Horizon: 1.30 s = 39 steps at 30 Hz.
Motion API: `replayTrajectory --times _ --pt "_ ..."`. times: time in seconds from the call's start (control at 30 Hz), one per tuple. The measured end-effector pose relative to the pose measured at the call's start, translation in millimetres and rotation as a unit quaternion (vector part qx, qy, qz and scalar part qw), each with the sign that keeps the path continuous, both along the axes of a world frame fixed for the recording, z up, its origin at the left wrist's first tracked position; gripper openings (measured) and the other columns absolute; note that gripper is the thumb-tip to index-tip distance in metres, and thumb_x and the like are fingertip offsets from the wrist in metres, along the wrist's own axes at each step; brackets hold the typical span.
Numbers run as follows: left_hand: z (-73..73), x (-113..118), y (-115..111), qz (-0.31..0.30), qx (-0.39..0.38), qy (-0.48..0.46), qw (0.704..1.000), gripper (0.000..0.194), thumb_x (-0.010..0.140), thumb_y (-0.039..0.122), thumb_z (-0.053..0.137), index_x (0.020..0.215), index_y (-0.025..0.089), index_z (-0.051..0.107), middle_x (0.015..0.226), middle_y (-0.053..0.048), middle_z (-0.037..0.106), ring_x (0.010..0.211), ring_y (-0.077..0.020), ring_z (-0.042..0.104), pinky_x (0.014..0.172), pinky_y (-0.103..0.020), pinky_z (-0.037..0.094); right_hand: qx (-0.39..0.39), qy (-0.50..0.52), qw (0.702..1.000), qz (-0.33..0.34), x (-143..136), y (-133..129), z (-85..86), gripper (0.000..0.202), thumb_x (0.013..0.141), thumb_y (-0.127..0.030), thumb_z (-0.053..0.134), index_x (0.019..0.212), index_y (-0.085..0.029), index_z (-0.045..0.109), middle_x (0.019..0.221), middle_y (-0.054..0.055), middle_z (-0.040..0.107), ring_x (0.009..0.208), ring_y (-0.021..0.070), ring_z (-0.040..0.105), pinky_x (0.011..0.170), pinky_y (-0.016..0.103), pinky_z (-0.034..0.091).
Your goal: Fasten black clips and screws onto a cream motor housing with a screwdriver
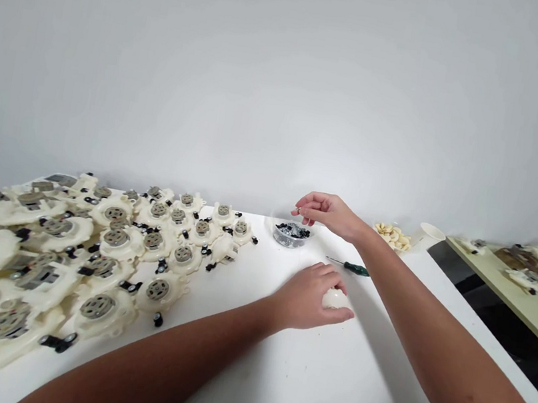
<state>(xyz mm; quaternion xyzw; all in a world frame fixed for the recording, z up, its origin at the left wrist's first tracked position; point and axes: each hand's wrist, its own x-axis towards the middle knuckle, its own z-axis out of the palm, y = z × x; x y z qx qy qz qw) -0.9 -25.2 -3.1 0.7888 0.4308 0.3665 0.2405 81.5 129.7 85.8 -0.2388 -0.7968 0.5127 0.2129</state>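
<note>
My left hand [311, 297] is wrapped round a white plastic part [335, 299] on the white table, its fingers covering the part's left side. Above a clear round tub [291, 234], my right hand [322, 212] pinches a tiny, shiny piece [298, 210] between thumb and fingertips; it is too small to name for certain. Small black and silver pieces lie inside the tub. A screwdriver [355, 268] with a dark green handle rests on the table beyond my left hand, its shaft pointing left.
Many cream plastic housings with round grey motors [99, 305] cover the left side of the white table [261, 389]. At the back right are a pile of curved cream pieces [392, 236] and a white cup [428, 237]. A greenish table [504, 284] holds more housings.
</note>
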Motion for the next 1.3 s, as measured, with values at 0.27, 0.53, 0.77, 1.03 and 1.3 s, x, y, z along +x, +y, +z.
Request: replayTrajectory --times 0.27,0.53,0.77,1.03,1.3 --pt "0.5 0.2 0.5 0.0 0.002 -0.001 1.0 0.029 0.084 0.043 0.079 0.099 0.023 0.063 0.106 -0.004 0.069 0.103 -0.0243 0.062 0.09 -0.035 0.049 0.008 -0.007 1.0 -0.002 6.7 -2.1 -7.2 0.028 0.096 -0.031 0.061 0.12 -0.017 0.063 0.122 0.014 0.075 0.082 0.0157 0.068 0.081 0.032 0.057" --pt "1.7 0.1 0.5 -0.003 -0.007 -0.011 1.0 0.028 0.084 0.043 0.078 0.099 0.023 0.064 0.105 -0.004 0.068 0.102 -0.0244 0.062 0.09 -0.036 0.049 0.207 -0.156 0.964 -0.065 -9.7 0.6 -6.3 0.038 0.096 -0.018 0.04 0.118 -0.019 0.07 0.093 0.004 0.072 0.077 0.0168 0.062 0.074 0.027 0.047" --pt "0.6 -0.6 0.5 0.002 -0.015 -0.005 1.0 0.031 0.083 0.044 0.079 0.102 0.024 0.065 0.107 -0.004 0.068 0.105 -0.025 0.062 0.088 -0.037 0.05 0.314 -0.301 0.899 -0.051 -44.1 0.6 -19.5 0.016 0.086 -0.02 0.065 0.094 -0.015 0.078 0.096 0.013 0.075 0.088 0.0254 0.065 0.077 0.031 0.043" --pt "-5.5 0.5 4.0 0.072 0.023 0.004 0.997 0.028 0.085 0.043 0.077 0.098 0.023 0.063 0.105 -0.005 0.067 0.103 -0.0254 0.061 0.092 -0.039 0.048 0.355 -0.356 0.863 -0.045 -43.3 9.4 -8.4 0.02 0.087 -0.021 0.067 0.102 -0.018 0.079 0.103 0.012 0.076 0.086 0.0233 0.068 0.074 0.029 0.045" --pt "-6.9 -0.2 6.7 0.103 0.019 -0.01 0.994 0.026 0.085 0.04 0.075 0.096 0.022 0.06 0.102 -0.003 0.065 0.1 -0.0235 0.06 0.089 -0.037 0.047 0.364 -0.375 0.852 0.007 -43.0 16.2 -17.9 0.017 0.077 -0.022 0.077 0.093 -0.023 0.081 0.088 0.006 0.077 0.09 0.0249 0.068 0.095 0.035 0.041"
